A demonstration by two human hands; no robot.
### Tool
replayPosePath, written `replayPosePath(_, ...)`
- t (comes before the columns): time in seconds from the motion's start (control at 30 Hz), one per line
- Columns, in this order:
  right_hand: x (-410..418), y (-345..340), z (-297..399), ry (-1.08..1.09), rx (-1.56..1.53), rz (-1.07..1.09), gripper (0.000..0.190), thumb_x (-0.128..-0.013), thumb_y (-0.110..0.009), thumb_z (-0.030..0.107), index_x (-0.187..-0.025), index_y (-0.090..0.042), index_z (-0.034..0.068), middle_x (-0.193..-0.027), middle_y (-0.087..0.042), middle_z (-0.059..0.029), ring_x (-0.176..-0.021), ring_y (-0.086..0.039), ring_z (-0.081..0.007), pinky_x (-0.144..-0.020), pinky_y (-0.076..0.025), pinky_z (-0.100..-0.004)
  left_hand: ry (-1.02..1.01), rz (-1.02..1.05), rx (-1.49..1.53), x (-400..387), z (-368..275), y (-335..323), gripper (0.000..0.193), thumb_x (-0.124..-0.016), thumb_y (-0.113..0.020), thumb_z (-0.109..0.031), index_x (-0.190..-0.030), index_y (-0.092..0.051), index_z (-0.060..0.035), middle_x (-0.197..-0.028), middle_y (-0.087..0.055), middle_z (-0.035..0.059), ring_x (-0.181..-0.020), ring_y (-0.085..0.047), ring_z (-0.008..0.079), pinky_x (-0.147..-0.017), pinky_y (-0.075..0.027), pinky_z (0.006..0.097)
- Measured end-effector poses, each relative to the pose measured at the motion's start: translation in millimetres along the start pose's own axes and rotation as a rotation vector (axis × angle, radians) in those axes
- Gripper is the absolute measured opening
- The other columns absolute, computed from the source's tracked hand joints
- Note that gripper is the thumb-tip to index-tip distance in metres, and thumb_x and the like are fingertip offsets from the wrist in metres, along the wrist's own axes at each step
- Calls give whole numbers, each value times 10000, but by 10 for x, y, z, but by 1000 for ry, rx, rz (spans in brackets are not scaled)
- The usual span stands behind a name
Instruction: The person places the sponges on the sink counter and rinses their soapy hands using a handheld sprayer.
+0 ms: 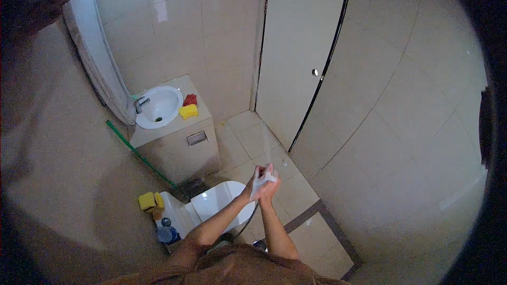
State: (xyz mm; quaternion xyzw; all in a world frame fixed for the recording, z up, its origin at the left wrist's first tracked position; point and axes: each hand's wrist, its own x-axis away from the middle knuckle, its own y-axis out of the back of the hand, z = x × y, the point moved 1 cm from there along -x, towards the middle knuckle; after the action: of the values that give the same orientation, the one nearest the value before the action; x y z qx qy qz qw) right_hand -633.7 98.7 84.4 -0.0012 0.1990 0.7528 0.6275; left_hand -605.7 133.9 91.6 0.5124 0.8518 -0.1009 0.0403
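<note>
My left hand (256, 177) and my right hand (271, 188) are together in front of me, closed around a white object (261, 186) that looks like a hand-held bidet sprayer. Fingers cover much of it. A dark hose (250, 220) curves down from beneath the hands, beside the toilet. From the fingertips a faint pale streak (266, 142), which looks like a water jet, runs towards the foot of the door. Below and left of my hands is the white toilet (216, 202), its lid down.
A washbasin (162, 107) is set in a tiled counter, with a yellow sponge (188, 111) and red cloth (190, 99) beside it. Yellow sponges (148, 202) and a blue item (168, 234) sit on the cistern. A green-handled brush (140, 154) leans nearby. The door (301, 47) stands beyond the tiled floor (253, 142).
</note>
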Motion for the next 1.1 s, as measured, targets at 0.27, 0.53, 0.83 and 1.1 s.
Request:
replayPosePath(0.27,-72,419,433,-105,-260,34,432,-800,-489,388,-633,-578,0,-529,-537,-94,-473,-476,-144,-439,-362,-309,-18,-54,389,-213,385,-35,405,-747,-569,-265,-959,-295,-56,-870,-386,61,-831,-394,151,-751,-348,281)
replayPosePath(0.53,-76,410,492,-32,-287,10,398,-824,-457,345,-636,-548,6,-537,-521,-64,-486,-472,-139,-443,-361,-308,-173,-21,-128,70,-387,-111,437,-732,-581,-278,-955,-274,-62,-858,-381,57,-810,-392,149,-738,-347,282)
replayPosePath(0.83,-41,420,542,-39,-321,49,393,-825,-458,349,-645,-557,13,-566,-541,-67,-482,-456,-145,-446,-360,-308,-410,-6,-328,160,-605,-95,482,-717,-583,-282,-996,-261,-56,-867,-385,69,-827,-401,170,-766,-342,300)
replayPosePath(1.1,52,376,592,-59,-512,36,362,-824,-475,321,-655,-551,9,-571,-539,-48,-517,-473,-127,-470,-378,-295,-185,35,-194,148,-533,-9,568,-708,-603,-244,-1090,-227,-55,-977,-401,93,-924,-403,184,-825,-332,299)
